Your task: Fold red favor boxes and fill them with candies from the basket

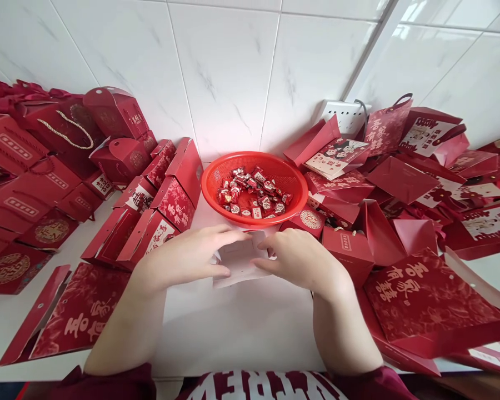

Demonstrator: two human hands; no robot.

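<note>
Between my two hands is a paper gift box (pixel 239 265), its pale inside turned up toward me. My left hand (pixel 183 256) grips its left side, thumb nearest me and fingers along the far part. On the opposite side, my right hand (pixel 302 260) has its bent fingers and thumb around the box edge. The box's outer faces are mostly hidden. Just beyond it stands a red plastic basket (pixel 211 203) holding several wrapped candies (pixel 257 176) in red and white wrappers.
Red boxes (pixel 175 203) stand in rows on the left, with handled gift bags (pixel 60 128) behind. A flattened red bag (pixel 83 303) lies near my left forearm. Red bags and boxes (pixel 404 178) pile up on the right. A power strip (pixel 344 115) leans against the tiled wall (pixel 229 72).
</note>
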